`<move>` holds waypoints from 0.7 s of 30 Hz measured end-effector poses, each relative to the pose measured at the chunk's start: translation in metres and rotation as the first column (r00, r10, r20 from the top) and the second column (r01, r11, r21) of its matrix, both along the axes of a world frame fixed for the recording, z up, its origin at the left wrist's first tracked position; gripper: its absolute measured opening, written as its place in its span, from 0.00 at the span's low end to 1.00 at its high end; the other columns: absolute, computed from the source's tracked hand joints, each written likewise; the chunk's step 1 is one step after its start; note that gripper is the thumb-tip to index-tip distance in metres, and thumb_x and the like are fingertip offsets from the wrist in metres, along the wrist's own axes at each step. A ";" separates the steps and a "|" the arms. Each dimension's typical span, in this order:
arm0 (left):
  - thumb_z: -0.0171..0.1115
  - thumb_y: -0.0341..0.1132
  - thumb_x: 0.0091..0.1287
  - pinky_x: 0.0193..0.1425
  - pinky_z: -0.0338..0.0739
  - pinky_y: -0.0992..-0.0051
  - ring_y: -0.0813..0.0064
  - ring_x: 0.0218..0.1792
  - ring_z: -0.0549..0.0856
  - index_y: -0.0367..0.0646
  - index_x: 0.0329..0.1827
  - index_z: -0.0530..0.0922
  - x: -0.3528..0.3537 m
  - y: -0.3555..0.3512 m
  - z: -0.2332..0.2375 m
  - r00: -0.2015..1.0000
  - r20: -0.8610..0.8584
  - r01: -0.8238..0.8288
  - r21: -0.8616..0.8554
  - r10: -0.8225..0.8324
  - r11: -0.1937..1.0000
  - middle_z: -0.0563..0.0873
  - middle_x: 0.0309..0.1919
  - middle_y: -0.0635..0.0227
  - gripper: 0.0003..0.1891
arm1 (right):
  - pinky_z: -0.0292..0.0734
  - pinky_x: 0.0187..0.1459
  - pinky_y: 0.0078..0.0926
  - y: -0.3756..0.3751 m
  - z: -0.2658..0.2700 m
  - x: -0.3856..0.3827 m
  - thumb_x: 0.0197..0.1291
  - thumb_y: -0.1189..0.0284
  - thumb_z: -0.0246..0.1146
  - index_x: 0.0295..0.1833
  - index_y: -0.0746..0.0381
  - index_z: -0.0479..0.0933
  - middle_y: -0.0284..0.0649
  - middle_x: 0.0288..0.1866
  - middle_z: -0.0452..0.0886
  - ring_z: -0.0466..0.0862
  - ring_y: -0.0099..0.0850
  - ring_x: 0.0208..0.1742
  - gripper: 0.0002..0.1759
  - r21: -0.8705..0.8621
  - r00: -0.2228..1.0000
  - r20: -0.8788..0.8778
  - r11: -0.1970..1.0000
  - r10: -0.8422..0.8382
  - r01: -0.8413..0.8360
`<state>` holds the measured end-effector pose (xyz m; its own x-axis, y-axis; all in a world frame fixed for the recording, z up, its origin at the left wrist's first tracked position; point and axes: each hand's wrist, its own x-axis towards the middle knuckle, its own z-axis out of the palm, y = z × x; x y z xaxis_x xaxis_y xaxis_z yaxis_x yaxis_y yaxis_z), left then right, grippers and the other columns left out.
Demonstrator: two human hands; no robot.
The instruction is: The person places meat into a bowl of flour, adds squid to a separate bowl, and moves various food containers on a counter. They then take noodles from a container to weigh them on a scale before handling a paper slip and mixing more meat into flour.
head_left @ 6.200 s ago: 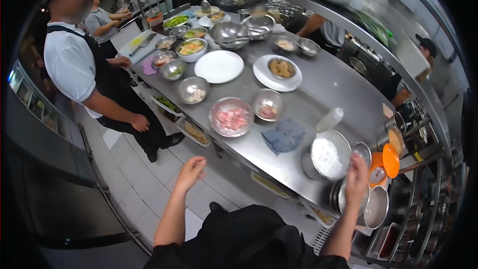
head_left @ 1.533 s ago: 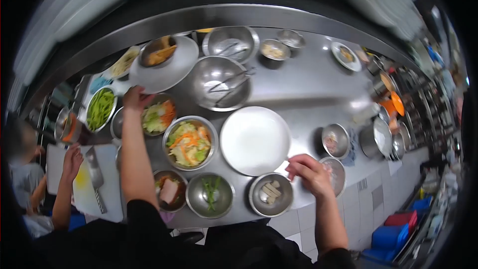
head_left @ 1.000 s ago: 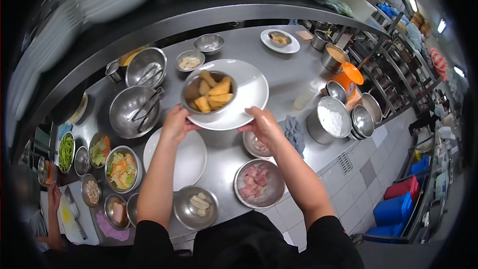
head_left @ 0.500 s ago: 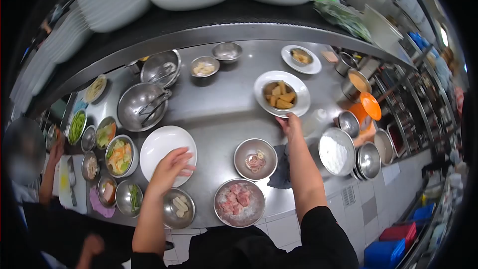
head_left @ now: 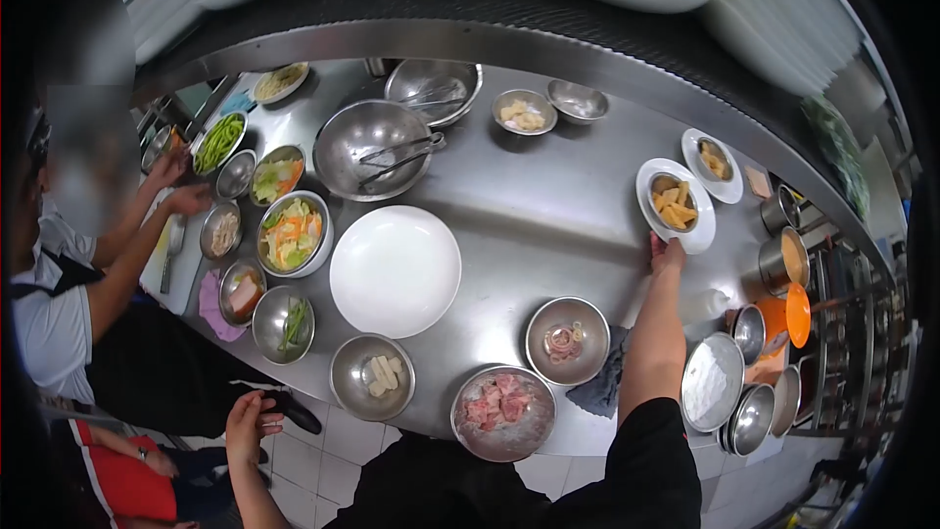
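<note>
My right hand (head_left: 668, 253) grips the near edge of a white plate (head_left: 705, 223) at the right of the counter. On this plate sits a small metal bowl of tan, wedge-cut pieces (head_left: 674, 204). My left hand (head_left: 252, 421) is off the counter's front edge, fingers loosely bent and apart, holding nothing. The closest bowl to it holds green stalks (head_left: 293, 323). A large bare white plate (head_left: 395, 272) lies mid-counter. Before me are metal bowls with pale sticks (head_left: 385, 375), raw meat pieces (head_left: 499, 402) and sliced rings (head_left: 564, 343).
Another plate with a small bowl (head_left: 717, 159) stands beside the held one. Two large mixing bowls, one with tongs (head_left: 397, 162), are at the back. A shelf edge (head_left: 470, 39) crosses overhead. A co-worker (head_left: 73, 304) works at left; a dark cloth (head_left: 599, 382) lies at right.
My right hand has moved the plate with its small bowl rightward, close to the other plate. My left hand has left the large white plate and dropped below the counter edge. The view has shifted left.
</note>
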<state>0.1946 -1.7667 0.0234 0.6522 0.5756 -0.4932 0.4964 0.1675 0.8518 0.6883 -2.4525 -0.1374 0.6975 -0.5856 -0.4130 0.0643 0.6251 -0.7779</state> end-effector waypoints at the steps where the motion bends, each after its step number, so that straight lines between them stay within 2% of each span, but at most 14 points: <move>1: 0.53 0.43 0.70 0.29 0.81 0.75 0.69 0.32 0.85 0.37 0.55 0.70 -0.004 0.001 -0.002 1.000 -0.006 -0.017 -0.001 0.017 1.000 0.81 0.41 0.59 0.19 | 0.86 0.32 0.30 0.001 0.005 0.002 0.67 0.72 0.46 0.57 0.67 0.65 0.48 0.47 0.77 0.82 0.41 0.41 0.16 -0.001 1.000 -0.006 1.000 0.017 -0.017; 3: 0.53 0.42 0.70 0.30 0.81 0.74 0.68 0.32 0.85 0.37 0.55 0.70 -0.009 0.005 -0.005 0.999 -0.028 -0.034 0.016 0.034 0.999 0.81 0.41 0.59 0.18 | 0.84 0.43 0.40 0.004 0.012 0.004 0.68 0.72 0.44 0.61 0.65 0.63 0.49 0.52 0.75 0.79 0.44 0.50 0.18 -0.039 0.997 0.076 0.999 -0.028 0.031; 4: 0.52 0.41 0.70 0.31 0.81 0.74 0.68 0.33 0.85 0.37 0.55 0.70 -0.009 0.007 -0.005 0.999 -0.030 -0.031 0.002 0.031 1.000 0.81 0.41 0.59 0.18 | 0.84 0.43 0.40 -0.003 0.004 0.010 0.68 0.72 0.44 0.61 0.65 0.63 0.49 0.52 0.75 0.79 0.44 0.50 0.18 -0.037 0.997 0.072 0.999 -0.010 0.013; 6: 0.52 0.41 0.70 0.31 0.81 0.74 0.68 0.34 0.85 0.37 0.56 0.70 -0.007 0.010 -0.004 1.000 -0.013 -0.013 0.004 0.013 1.000 0.81 0.42 0.59 0.18 | 0.82 0.47 0.40 -0.013 -0.009 0.017 0.69 0.63 0.46 0.63 0.66 0.61 0.49 0.56 0.72 0.78 0.43 0.50 0.23 -0.051 0.963 0.269 0.999 0.030 -0.017; 7: 0.51 0.40 0.70 0.32 0.81 0.74 0.69 0.33 0.85 0.37 0.56 0.70 -0.004 0.011 -0.004 1.000 -0.019 -0.003 0.015 0.003 1.000 0.81 0.42 0.59 0.18 | 0.82 0.47 0.40 -0.010 -0.009 0.015 0.69 0.63 0.46 0.63 0.66 0.61 0.49 0.56 0.72 0.78 0.43 0.50 0.23 -0.047 0.963 0.264 0.998 0.049 -0.038; 9: 0.52 0.40 0.70 0.32 0.81 0.75 0.70 0.34 0.85 0.37 0.55 0.72 0.002 0.014 -0.004 1.000 -0.001 0.012 0.039 -0.012 0.999 0.81 0.42 0.60 0.17 | 0.80 0.50 0.43 -0.001 0.002 0.011 0.69 0.57 0.46 0.70 0.63 0.52 0.48 0.66 0.63 0.77 0.44 0.53 0.31 0.169 0.971 0.226 0.985 -0.080 0.042; 10: 0.52 0.40 0.70 0.33 0.81 0.76 0.71 0.34 0.85 0.37 0.55 0.72 0.005 0.017 -0.004 1.000 0.009 0.020 0.050 -0.021 0.999 0.81 0.43 0.61 0.17 | 0.80 0.50 0.43 0.011 0.011 0.009 0.69 0.57 0.46 0.70 0.63 0.52 0.48 0.66 0.63 0.77 0.44 0.53 0.31 0.174 0.971 0.230 0.985 -0.062 0.022; 12: 0.52 0.41 0.70 0.33 0.80 0.77 0.72 0.35 0.85 0.37 0.55 0.72 0.014 0.024 0.000 0.999 0.032 0.037 0.076 -0.040 0.996 0.81 0.43 0.61 0.18 | 0.78 0.53 0.46 0.033 0.034 0.003 0.67 0.54 0.47 0.73 0.59 0.41 0.47 0.71 0.54 0.74 0.44 0.56 0.37 0.314 0.995 0.057 0.947 -0.084 0.062; 13: 0.53 0.41 0.70 0.34 0.80 0.77 0.72 0.36 0.85 0.37 0.55 0.72 0.019 0.027 0.002 0.996 0.049 0.075 0.098 -0.080 0.992 0.81 0.44 0.60 0.18 | 0.78 0.53 0.46 0.045 0.045 -0.003 0.67 0.54 0.47 0.73 0.59 0.41 0.47 0.71 0.54 0.74 0.44 0.56 0.37 0.311 0.996 0.061 0.949 -0.071 0.048; 16: 0.53 0.41 0.70 0.37 0.79 0.78 0.73 0.37 0.84 0.37 0.56 0.71 0.039 0.043 0.009 0.978 0.140 0.135 0.138 -0.154 0.981 0.81 0.44 0.61 0.19 | 0.76 0.54 0.48 0.088 0.083 -0.029 0.67 0.55 0.48 0.71 0.63 0.40 0.51 0.61 0.65 0.76 0.45 0.55 0.38 0.073 0.965 0.194 0.978 0.178 -0.195; 17: 0.53 0.41 0.70 0.37 0.79 0.78 0.73 0.37 0.84 0.37 0.56 0.71 0.048 0.049 0.012 0.977 0.143 0.140 0.131 -0.158 0.981 0.81 0.44 0.61 0.19 | 0.74 0.57 0.44 0.114 0.109 -0.048 0.66 0.57 0.51 0.73 0.58 0.44 0.48 0.68 0.57 0.73 0.43 0.58 0.37 0.064 0.957 0.197 0.971 0.214 -0.231; 18: 0.53 0.40 0.70 0.38 0.78 0.78 0.73 0.37 0.84 0.37 0.56 0.71 0.058 0.056 0.016 0.965 0.187 0.157 0.141 -0.182 0.978 0.81 0.45 0.61 0.19 | 0.74 0.57 0.44 0.137 0.126 -0.065 0.66 0.57 0.51 0.73 0.58 0.44 0.48 0.68 0.57 0.73 0.43 0.58 0.37 0.056 0.960 0.195 0.975 0.202 -0.216; 20: 0.53 0.40 0.70 0.40 0.78 0.78 0.73 0.38 0.84 0.37 0.57 0.71 0.073 0.070 0.017 0.940 0.227 0.227 0.138 -0.254 0.964 0.81 0.45 0.61 0.18 | 0.75 0.53 0.38 0.172 0.150 -0.106 0.65 0.59 0.54 0.67 0.61 0.58 0.48 0.62 0.66 0.76 0.39 0.54 0.30 -0.082 0.917 0.228 0.945 0.326 -0.316; 21: 0.53 0.39 0.70 0.40 0.77 0.78 0.74 0.38 0.84 0.37 0.57 0.71 0.086 0.079 0.017 0.920 0.279 0.247 0.135 -0.276 0.960 0.81 0.45 0.62 0.18 | 0.75 0.53 0.38 0.191 0.159 -0.129 0.65 0.59 0.54 0.67 0.61 0.58 0.48 0.62 0.66 0.76 0.39 0.54 0.30 -0.091 0.933 0.229 0.961 0.277 -0.263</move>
